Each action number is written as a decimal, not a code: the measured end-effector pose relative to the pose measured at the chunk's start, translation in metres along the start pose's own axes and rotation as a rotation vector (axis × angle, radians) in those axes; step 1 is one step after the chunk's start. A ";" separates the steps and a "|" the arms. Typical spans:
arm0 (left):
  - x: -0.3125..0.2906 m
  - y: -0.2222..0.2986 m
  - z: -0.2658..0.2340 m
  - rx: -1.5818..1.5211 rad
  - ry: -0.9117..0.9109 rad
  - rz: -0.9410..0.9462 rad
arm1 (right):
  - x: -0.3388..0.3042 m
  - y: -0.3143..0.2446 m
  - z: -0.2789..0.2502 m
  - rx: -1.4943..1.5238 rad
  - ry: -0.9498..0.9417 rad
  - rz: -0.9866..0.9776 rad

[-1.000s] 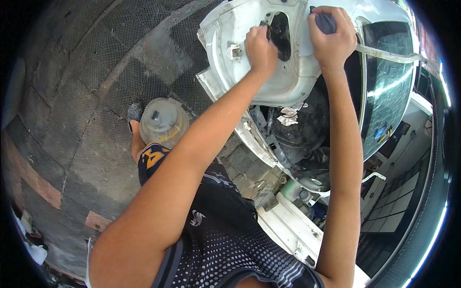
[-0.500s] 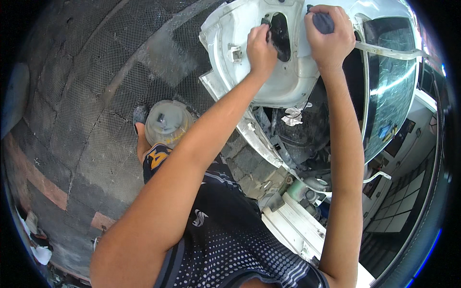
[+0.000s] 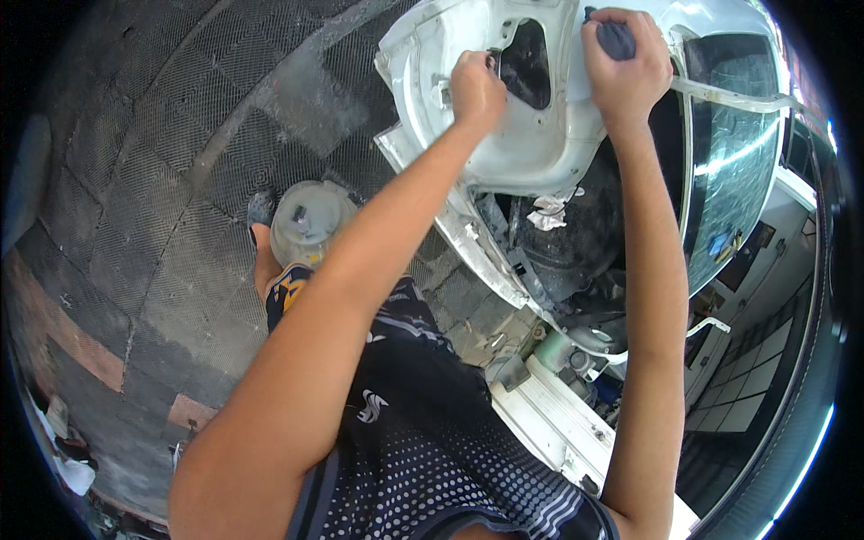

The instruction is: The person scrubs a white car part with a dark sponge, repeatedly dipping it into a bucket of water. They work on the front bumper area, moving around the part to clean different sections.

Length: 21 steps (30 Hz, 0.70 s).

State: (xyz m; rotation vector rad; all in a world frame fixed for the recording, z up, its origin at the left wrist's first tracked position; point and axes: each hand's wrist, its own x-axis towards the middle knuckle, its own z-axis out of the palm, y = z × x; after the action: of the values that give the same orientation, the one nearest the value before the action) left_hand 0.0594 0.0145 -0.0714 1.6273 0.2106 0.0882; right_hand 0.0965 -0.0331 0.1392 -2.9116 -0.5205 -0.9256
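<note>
- Right hand (image 3: 634, 79): clamped on rounded dark-grey pad (image 3: 616, 41).
- Left hand (image 3: 478, 94): curled (cannot tell on what), nine o'clock of dark oval opening (image 3: 529, 67) in white metal panel (image 3: 531, 153).

You are wearing a black shirt (image 3: 432, 414) with white dots (image 3: 405, 461) and a pale logo (image 3: 370, 407), dark shorts (image 3: 277, 309) bearing a yellow marking (image 3: 287, 286), and a dark slipper (image 3: 261, 206).

panel (image 3: 531, 151): smooth metal | pad (image 3: 616, 41): matt | floor (image 3: 171, 198): rough, matt | window (image 3: 733, 148): glossy
</note>
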 end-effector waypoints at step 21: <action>0.057 0.017 0.004 -0.326 0.263 0.123 | 0.009 0.002 -0.003 -0.105 -0.227 -0.187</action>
State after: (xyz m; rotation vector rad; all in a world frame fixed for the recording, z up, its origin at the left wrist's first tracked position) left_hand 0.1175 0.0205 -0.0589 1.2993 0.2817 0.4119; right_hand 0.1025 -0.0327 0.1467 -3.1263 -0.7932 -0.6586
